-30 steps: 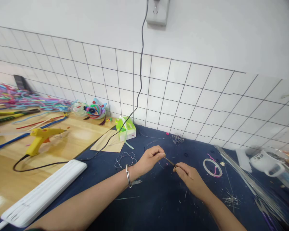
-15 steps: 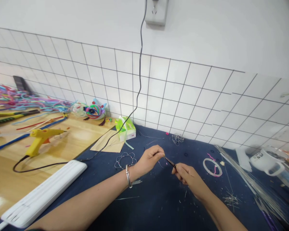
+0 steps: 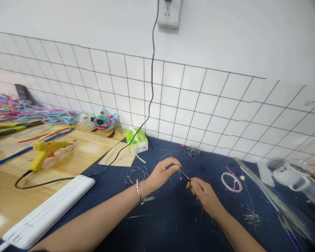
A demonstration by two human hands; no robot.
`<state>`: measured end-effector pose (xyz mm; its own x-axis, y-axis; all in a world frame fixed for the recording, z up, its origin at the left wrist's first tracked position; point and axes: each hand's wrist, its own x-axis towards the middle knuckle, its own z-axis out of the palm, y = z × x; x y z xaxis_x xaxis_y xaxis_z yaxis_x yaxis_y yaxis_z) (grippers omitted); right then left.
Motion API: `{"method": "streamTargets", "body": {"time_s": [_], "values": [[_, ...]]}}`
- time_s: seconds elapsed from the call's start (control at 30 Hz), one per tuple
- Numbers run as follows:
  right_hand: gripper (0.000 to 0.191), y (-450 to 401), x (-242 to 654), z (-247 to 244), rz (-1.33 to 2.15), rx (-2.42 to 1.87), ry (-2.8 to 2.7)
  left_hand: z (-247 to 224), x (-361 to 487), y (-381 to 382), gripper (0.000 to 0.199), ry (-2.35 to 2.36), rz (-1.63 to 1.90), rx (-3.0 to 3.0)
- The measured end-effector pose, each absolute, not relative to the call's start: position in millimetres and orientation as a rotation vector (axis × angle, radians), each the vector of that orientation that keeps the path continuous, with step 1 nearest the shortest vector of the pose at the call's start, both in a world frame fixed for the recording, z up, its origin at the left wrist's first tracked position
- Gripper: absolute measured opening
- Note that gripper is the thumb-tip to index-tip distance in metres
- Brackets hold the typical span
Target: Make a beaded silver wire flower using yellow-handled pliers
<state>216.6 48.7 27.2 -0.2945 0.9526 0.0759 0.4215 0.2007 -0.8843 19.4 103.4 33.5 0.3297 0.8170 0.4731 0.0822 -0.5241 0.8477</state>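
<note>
My left hand (image 3: pixel 166 172), with a silver bracelet at the wrist, is closed in a pinch on a thin wire (image 3: pixel 180 173). The wire hangs below its fingertips, with a small pink bit near the lower end. My right hand (image 3: pixel 202 192) is wrapped round slim dark pliers (image 3: pixel 184 175). Their tip points up and left and meets the pinched fingertips; whether the jaws grip the wire is too small to tell. A flower-shaped wire ring (image 3: pixel 136 175) lies on the dark blue mat (image 3: pixel 173 224), just left of my left hand.
A white tape roll (image 3: pixel 231 182), loose wire bundle (image 3: pixel 271 197) and white mug (image 3: pixel 291 175) are at the right. Tangled wire (image 3: pixel 193 151) lies by the wall. At the left are a power strip (image 3: pixel 49 210), yellow glue gun (image 3: pixel 43 154) and tissue pack (image 3: pixel 137 140); a black cord (image 3: pixel 152 77) hangs across.
My right hand and the pliers have shifted slightly left. My left hand has turned a little, and the wire with the pink bit now hangs more plainly beneath its fingertips.
</note>
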Motion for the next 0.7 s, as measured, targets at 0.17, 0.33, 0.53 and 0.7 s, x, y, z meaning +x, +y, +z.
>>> {"method": "streamTargets", "body": {"time_s": [0.17, 0.33, 0.53, 0.7], "values": [[0.036, 48.4, 217.4, 25.1, 0.931, -1.318, -1.839, 30.1, 24.3, 102.5, 0.028, 0.831, 1.295, 1.772], [0.034, 47.8, 217.6, 29.7, 0.802, -1.364, -1.843, 28.6, 24.2, 98.1, 0.028, 1.081, 1.607, 1.786], [0.027, 46.8, 218.2, 29.4, 0.44, -1.36, -1.924, 24.3, 30.9, 91.0, 0.017, 1.043, 1.327, 1.756], [0.022, 48.3, 220.2, 13.0, 0.032, -1.293, -2.095, 20.5, 39.7, 87.9, 0.02, 0.913, 1.173, 1.552]]}}
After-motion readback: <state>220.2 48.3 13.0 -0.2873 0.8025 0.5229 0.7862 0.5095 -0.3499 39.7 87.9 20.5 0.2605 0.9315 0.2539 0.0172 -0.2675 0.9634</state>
